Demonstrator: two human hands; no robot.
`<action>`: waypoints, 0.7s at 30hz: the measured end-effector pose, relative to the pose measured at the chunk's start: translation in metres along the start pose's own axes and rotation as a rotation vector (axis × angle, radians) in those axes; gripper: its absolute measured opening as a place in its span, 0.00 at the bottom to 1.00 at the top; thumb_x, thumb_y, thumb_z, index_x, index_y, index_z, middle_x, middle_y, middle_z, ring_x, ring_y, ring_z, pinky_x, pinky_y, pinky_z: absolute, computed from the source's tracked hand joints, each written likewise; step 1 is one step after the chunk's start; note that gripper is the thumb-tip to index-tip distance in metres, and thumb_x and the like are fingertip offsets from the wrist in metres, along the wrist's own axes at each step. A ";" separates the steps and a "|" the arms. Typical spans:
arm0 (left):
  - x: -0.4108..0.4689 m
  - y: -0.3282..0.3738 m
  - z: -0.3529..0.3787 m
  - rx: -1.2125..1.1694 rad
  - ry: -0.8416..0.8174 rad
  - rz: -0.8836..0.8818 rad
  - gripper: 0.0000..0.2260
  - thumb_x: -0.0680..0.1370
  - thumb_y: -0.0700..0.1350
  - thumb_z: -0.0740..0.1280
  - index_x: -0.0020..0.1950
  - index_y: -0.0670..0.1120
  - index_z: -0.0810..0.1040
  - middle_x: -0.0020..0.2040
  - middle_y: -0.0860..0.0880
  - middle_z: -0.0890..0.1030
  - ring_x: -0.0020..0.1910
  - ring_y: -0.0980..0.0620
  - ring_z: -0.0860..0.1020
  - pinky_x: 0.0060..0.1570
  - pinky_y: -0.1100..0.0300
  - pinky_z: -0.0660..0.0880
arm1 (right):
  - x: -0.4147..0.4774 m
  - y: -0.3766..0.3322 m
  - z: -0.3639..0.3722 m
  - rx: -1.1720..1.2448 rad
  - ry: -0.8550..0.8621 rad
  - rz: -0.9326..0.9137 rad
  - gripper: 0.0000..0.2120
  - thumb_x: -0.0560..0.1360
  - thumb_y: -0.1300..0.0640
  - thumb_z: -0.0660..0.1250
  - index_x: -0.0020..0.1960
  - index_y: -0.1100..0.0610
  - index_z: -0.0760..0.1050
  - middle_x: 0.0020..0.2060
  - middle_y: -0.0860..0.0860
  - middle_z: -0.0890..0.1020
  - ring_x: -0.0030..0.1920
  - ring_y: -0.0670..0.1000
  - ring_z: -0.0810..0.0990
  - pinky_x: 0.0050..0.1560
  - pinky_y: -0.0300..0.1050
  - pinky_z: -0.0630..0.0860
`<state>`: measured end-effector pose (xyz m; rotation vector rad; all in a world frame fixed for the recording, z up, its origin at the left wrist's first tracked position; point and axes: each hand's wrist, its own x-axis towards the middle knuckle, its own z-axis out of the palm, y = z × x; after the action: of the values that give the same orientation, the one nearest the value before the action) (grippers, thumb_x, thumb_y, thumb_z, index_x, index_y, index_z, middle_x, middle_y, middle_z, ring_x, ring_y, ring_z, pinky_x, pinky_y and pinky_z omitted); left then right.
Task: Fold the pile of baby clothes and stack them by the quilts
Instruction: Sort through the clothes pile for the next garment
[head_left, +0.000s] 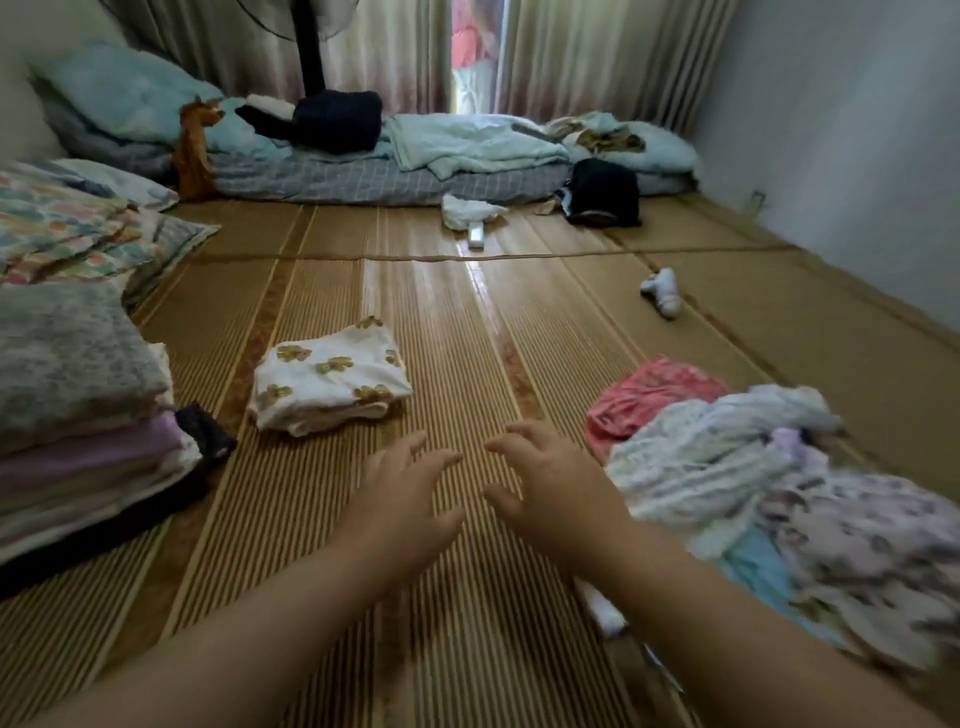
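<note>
A folded white baby garment with brown bear prints (330, 375) lies on the bamboo mat, just right of the stacked quilts (78, 410) at the left edge. An unfolded pile of baby clothes (769, 483) sits at the right, with a pink piece (649, 397) at its far side and floral pieces nearer me. My left hand (402, 499) and my right hand (545, 483) hover side by side above the bare mat between the two. Both hold nothing and their fingers are spread.
A floor mattress with pale blue bedding (467, 150) and dark bundles runs along the far curtain. A fan stand (311, 47) rises behind it. A white cloth with a remote (475, 218), a small white toy (662, 296) and a white roll (602, 608) lie on the mat.
</note>
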<state>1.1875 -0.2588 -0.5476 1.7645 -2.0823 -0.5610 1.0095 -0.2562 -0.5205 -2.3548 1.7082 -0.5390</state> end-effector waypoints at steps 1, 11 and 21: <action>-0.017 0.016 0.012 0.017 -0.042 0.047 0.28 0.73 0.58 0.69 0.70 0.65 0.64 0.76 0.56 0.57 0.76 0.50 0.52 0.70 0.45 0.59 | -0.029 0.011 -0.007 -0.034 -0.020 0.023 0.23 0.73 0.46 0.68 0.67 0.49 0.72 0.67 0.51 0.73 0.64 0.53 0.73 0.62 0.50 0.72; -0.067 0.112 0.083 0.314 -0.298 0.360 0.32 0.75 0.61 0.63 0.76 0.62 0.54 0.78 0.54 0.55 0.75 0.50 0.56 0.71 0.47 0.59 | -0.189 0.128 -0.054 -0.240 -0.147 0.471 0.22 0.73 0.42 0.65 0.66 0.46 0.70 0.64 0.48 0.71 0.65 0.51 0.69 0.64 0.49 0.69; -0.034 0.122 0.085 0.098 -0.144 0.156 0.08 0.79 0.49 0.60 0.47 0.51 0.79 0.43 0.52 0.78 0.42 0.52 0.76 0.42 0.53 0.78 | -0.205 0.147 -0.051 -0.053 -0.125 0.565 0.22 0.72 0.49 0.63 0.66 0.45 0.70 0.63 0.46 0.74 0.63 0.48 0.71 0.60 0.44 0.70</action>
<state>1.0469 -0.2013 -0.5590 1.6367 -2.3589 -0.5638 0.8044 -0.1071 -0.5625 -1.7574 2.2114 -0.2421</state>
